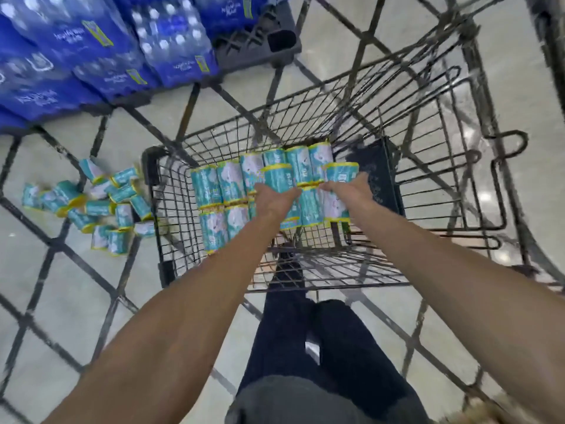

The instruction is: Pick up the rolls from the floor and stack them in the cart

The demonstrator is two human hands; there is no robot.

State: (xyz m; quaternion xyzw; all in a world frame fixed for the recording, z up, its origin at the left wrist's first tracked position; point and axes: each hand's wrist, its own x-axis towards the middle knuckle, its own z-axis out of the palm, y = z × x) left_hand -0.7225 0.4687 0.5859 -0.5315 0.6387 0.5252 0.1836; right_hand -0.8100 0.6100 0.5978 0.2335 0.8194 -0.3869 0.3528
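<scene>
Both my arms reach down into a black wire cart (171, 228). Several teal and white wrapped rolls with yellow ends (214, 191) lie in rows on its bottom. My left hand (275, 198) grips one roll (279, 177) just above the rows. My right hand (351, 189) grips another roll (342, 172) beside it to the right. My fingers are hidden under the rolls. A scattered pile of several more rolls (101, 206) lies on the floor to the left of the cart.
Blue shrink-wrapped packs of water bottles (101, 50) sit on a grey pallet (269, 41) at the top left. A dark flat panel (376, 172) leans inside the cart at the right. My legs in dark trousers (321, 347) stand behind the cart.
</scene>
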